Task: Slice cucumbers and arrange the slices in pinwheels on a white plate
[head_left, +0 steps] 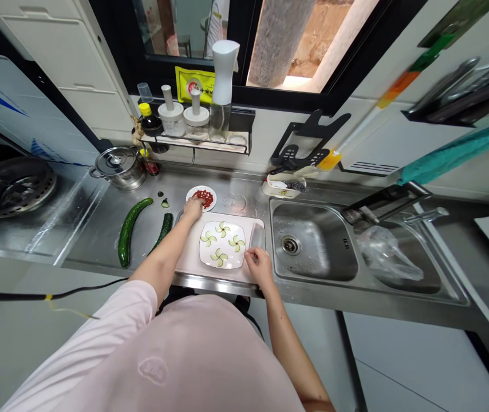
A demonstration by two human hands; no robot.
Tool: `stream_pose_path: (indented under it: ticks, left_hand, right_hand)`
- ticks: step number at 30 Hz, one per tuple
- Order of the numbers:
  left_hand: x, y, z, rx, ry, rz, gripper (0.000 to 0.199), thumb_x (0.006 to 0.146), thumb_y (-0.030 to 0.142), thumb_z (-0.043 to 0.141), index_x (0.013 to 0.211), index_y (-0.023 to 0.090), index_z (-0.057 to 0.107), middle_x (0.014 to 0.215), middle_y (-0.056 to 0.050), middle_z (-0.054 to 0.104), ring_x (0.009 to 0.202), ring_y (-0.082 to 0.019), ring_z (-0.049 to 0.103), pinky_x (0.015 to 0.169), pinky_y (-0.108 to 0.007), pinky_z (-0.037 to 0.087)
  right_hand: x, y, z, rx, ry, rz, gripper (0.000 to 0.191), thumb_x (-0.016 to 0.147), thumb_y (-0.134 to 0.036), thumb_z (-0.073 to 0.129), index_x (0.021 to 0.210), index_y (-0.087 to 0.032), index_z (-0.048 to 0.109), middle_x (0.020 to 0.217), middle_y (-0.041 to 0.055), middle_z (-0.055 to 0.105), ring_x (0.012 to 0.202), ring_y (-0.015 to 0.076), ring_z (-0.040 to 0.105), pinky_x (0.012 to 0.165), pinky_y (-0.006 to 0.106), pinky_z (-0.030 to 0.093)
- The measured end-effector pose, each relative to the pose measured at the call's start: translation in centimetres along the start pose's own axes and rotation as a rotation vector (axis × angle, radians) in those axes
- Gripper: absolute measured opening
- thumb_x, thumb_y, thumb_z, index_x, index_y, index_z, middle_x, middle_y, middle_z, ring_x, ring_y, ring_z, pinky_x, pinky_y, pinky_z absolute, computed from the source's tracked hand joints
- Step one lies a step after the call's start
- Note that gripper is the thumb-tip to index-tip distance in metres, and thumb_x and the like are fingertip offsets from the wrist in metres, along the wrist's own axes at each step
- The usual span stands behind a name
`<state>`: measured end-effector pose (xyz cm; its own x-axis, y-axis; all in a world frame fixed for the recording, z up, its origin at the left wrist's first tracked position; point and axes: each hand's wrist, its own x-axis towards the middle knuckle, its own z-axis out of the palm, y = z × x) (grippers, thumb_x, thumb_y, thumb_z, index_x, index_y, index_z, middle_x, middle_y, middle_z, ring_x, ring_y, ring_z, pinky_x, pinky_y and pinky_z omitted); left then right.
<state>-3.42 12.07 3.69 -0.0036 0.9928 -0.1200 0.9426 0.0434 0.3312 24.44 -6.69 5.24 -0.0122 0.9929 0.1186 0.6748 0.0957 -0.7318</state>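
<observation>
My left hand (193, 209) reaches over a small white dish (189, 195) of small red pieces (205, 197), fingers drawn together at the pieces. What sits between its fingertips is hidden. My right hand (259, 265) is beside the right edge of a white square plate (204, 257), thumb and fingertips pinched together; I cannot make out anything in them. On the plate, thin green-edged slices form several pinwheels (220, 257) with red centres. The plate rests on a pale cutting board (188, 260). A knife blade (257, 235) lies on the board's right side, just beyond my right hand.
A whole cucumber (128, 232) and a cut cucumber (166, 229) lie left of the board, with small green scraps (165, 203) behind. A lidded pot (121, 167) stands back left, near a wok (10, 186). Right are the sink (313, 240) and faucet (384, 203).
</observation>
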Motion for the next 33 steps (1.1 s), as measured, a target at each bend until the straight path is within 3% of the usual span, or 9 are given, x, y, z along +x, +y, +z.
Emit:
stream_pose_path:
  ticks: [11, 19, 26, 33]
  left_hand:
    - [0.6, -0.7, 0.1, 0.070, 0.030, -0.007, 0.029, 0.080, 0.014, 0.049, 0.102, 0.022, 0.066, 0.117, -0.013, 0.056, 0.113, -0.027, 0.047, 0.091, -0.037, 0.040]
    - [0.8, -0.9, 0.1, 0.077, 0.012, -0.004, 0.024, 0.083, 0.020, 0.049, 0.096, 0.023, 0.069, 0.115, -0.010, 0.057, 0.111, -0.025, 0.048, 0.090, -0.034, 0.042]
    - [1.3, -0.7, 0.2, 0.087, -0.011, -0.007, 0.023, 0.086, 0.023, 0.047, 0.093, 0.017, 0.068, 0.113, -0.014, 0.056, 0.110, -0.027, 0.048, 0.090, -0.035, 0.042]
    - [0.9, -1.2, 0.4, -0.037, 0.030, -0.084, 0.019, 0.084, 0.019, 0.048, 0.092, 0.016, 0.065, 0.113, -0.014, 0.056, 0.108, -0.024, 0.050, 0.089, -0.032, 0.041]
  right_hand:
    - [0.3, 0.1, 0.1, 0.004, -0.002, 0.016, 0.021, 0.086, -0.035, 0.049, 0.074, -0.021, 0.059, 0.073, 0.0024, 0.060, 0.074, 0.0181, 0.050, 0.075, 0.031, 0.037]
    - [0.5, 0.2, 0.3, -0.003, -0.007, 0.013, 0.022, 0.087, -0.036, 0.048, 0.075, -0.021, 0.059, 0.074, 0.0026, 0.059, 0.075, 0.0185, 0.050, 0.074, 0.031, 0.038]
    - [0.4, 0.2, 0.1, -0.016, -0.006, 0.015, 0.021, 0.086, -0.035, 0.048, 0.073, -0.021, 0.058, 0.072, 0.0024, 0.058, 0.075, 0.0186, 0.049, 0.073, 0.031, 0.037]
    - [0.4, 0.3, 0.1, -0.019, -0.014, 0.016, 0.021, 0.086, -0.035, 0.048, 0.075, -0.021, 0.059, 0.074, 0.0027, 0.059, 0.076, 0.0187, 0.050, 0.074, 0.030, 0.037]
